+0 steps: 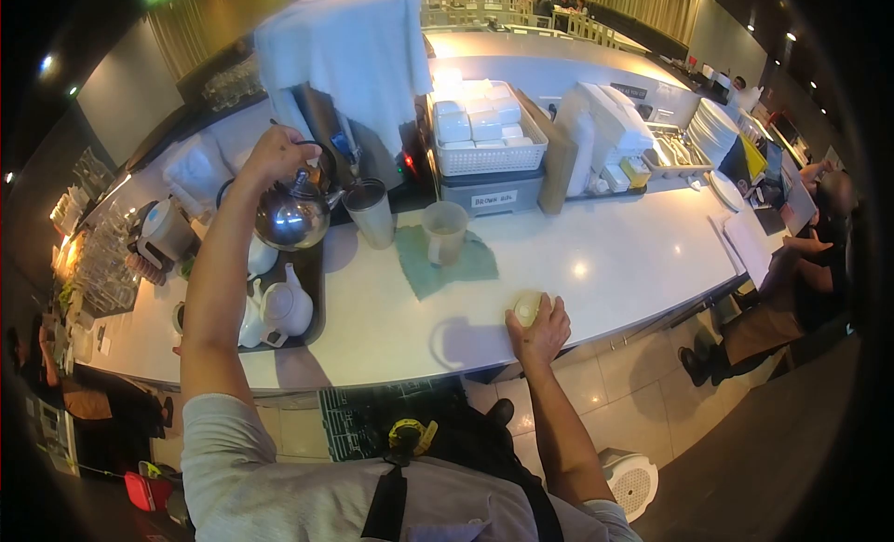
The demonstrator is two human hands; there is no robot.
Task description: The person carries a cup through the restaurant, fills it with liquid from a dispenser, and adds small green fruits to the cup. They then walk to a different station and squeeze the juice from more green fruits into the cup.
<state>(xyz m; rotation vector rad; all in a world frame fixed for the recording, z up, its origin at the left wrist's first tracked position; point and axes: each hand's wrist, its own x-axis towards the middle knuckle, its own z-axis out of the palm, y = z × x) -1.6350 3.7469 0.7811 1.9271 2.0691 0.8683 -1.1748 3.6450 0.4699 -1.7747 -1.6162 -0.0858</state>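
Head view: right hand [542,333] at the near edge of the desk [633,235], fingers partly spread, curled round a small pale cup [527,307], probably steadying it. White teapot [286,309] on the tray at left. Farther, a plastic jug [445,235] stands on a green cloth [422,274], likely there for drips; metal tumbler [371,214] just left. Left hand [282,155] closed over the handle of the steel kettle [291,218], a top grip suited to control. Beyond: cup basket [489,158].

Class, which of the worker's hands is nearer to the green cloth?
The right hand: it is around the small pale cup, just right of the cloth. The left hand is farther left, at the metal teapot.
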